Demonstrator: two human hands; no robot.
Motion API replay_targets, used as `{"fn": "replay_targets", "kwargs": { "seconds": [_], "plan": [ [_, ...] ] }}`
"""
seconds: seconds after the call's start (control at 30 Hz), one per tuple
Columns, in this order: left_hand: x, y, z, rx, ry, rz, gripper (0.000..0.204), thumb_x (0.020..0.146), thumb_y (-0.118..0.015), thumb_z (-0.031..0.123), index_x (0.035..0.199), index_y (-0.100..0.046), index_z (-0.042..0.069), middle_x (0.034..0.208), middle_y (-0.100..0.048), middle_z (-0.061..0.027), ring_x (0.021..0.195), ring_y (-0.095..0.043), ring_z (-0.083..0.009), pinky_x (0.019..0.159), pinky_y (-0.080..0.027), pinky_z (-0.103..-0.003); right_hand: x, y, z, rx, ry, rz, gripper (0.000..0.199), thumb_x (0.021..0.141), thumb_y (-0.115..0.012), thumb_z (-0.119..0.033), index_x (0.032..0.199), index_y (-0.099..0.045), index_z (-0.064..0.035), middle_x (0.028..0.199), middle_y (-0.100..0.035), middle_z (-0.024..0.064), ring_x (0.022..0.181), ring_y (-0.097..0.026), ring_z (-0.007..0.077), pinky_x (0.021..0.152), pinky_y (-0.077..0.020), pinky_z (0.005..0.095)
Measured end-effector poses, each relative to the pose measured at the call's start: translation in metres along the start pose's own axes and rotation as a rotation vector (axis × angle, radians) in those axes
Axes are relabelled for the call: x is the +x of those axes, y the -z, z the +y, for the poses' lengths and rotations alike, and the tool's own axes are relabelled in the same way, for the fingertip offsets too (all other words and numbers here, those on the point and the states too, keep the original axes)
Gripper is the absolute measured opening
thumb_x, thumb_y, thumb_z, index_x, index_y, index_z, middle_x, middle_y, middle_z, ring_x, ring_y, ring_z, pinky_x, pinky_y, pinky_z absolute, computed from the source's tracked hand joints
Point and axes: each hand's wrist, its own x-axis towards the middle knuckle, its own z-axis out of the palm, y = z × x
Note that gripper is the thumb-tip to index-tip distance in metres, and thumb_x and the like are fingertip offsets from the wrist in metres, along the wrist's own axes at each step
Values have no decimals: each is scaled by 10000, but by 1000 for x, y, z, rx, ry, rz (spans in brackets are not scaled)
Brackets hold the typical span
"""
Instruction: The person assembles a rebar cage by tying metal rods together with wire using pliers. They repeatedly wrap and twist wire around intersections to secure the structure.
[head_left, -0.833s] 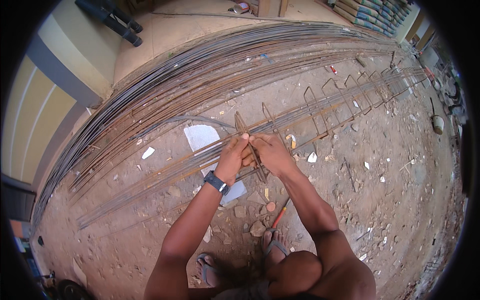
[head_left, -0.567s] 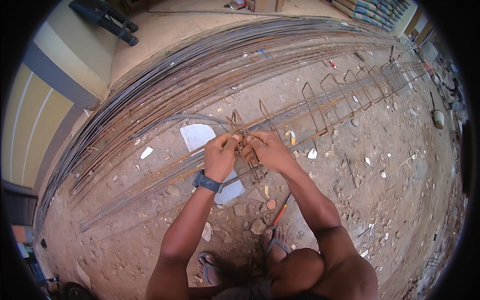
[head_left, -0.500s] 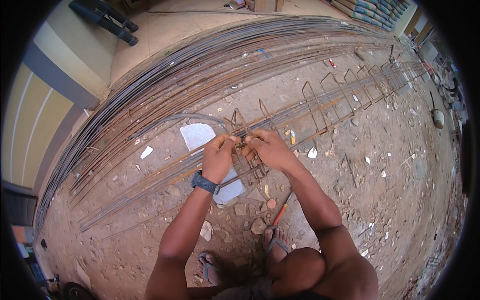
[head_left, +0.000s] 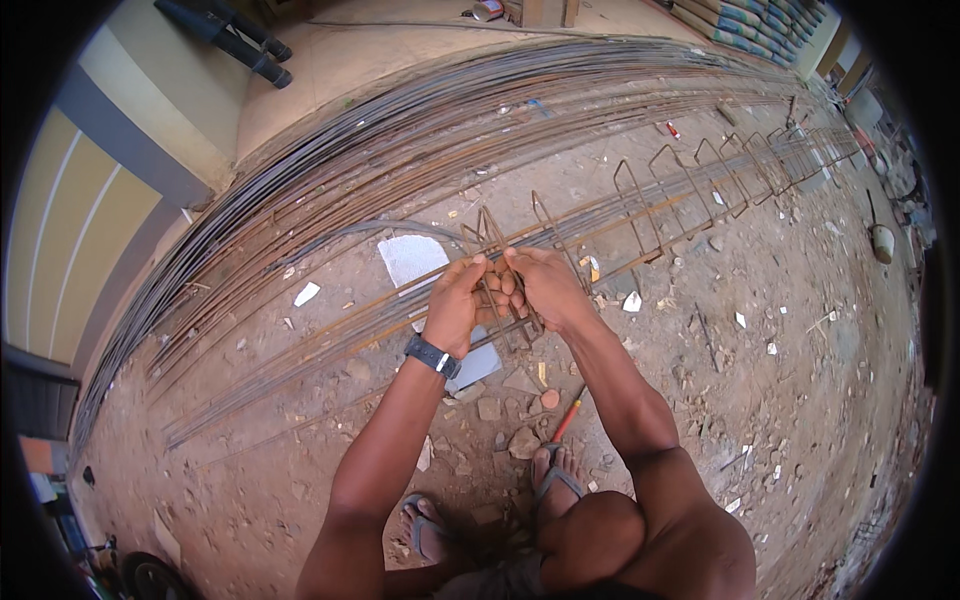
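My left hand (head_left: 454,308), a dark watch on its wrist, is closed on a bent steel stirrup (head_left: 487,226) in a small bunch of stirrups. Close beside it, my right hand (head_left: 548,288) is closed on the bunch from the other side, thumb up along the steel. Between the palms the curled fingers of both hands nearly meet. The bunch sits around long straight rebars (head_left: 385,312) on the ground. Farther right along these bars, more stirrups (head_left: 640,200) stand spaced apart, forming a long cage.
A large bundle of rebars (head_left: 330,150) curves across the far side. Pale slab pieces (head_left: 410,258) lie under the bars. A red-handled tool (head_left: 569,415) lies near my right foot, among stones (head_left: 523,443). Stacked sacks (head_left: 745,30) and a small bucket (head_left: 883,243) are at right.
The view has shifted slightly, moving the scene rightward. My fingers have curled in closer together between the palms, around the stirrups. Both hands remain at the same bunch.
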Motion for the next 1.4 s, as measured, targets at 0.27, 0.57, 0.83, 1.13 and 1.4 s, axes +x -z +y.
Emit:
{"fn": "replay_targets", "kwargs": {
  "seconds": [0.27, 0.57, 0.83, 1.13, 1.4],
  "plan": [
    [14, -12, -6, 31, 15, -22, 193, 1028, -591, 285, 953, -624, 110, 833, -609, 15, 736, -587, -118, 677, -548, -306, 6, 17, 2, -609, 356, -14, 311, 983, -535, -212, 933, -691, 52, 820, -704, 196, 708, -683, 362, 688, -529, 455],
    [15, -9, -4, -207, 62, 52, 186, 1033, -494, 252, 1038, -594, 95, 866, -619, -3, 798, -617, -161, 764, -564, -428, 14, 34, 11, -502, 266, 83, 303, 1000, -572, -244, 899, -678, 22, 736, -657, 61, 610, -581, 139, 542, -426, 312],
    [14, -7, 3, -299, 74, -88, 238, 1041, -524, 340, 1024, -581, 110, 837, -583, 9, 754, -597, -152, 771, -561, -411, -1, 7, -3, -117, 90, 61, 409, 1036, -555, -346, 979, -679, 40, 812, -635, 45, 711, -544, 92, 625, -446, 276],
    [-14, -16, 25, -277, -33, 34, 294, 1075, -461, 370, 1097, -577, 101, 881, -609, -4, 743, -617, -164, 728, -570, -399, -19, 12, -33, -63, 115, 31, 355, 1036, -572, -324, 925, -656, 2, 667, -497, -47, 558, -413, 41, 484, -313, 236],
    [-72, 66, 78, -26, -159, 228, 299, 1069, -484, 367, 1087, -580, 85, 756, -568, 2, 603, -585, -134, 539, -549, -322, -29, 6, -61, -13, 192, 26, 326, 1025, -605, -338, 911, -648, -35, 628, -426, -90, 492, -311, -2, 435, -211, 206]
  ]
}}
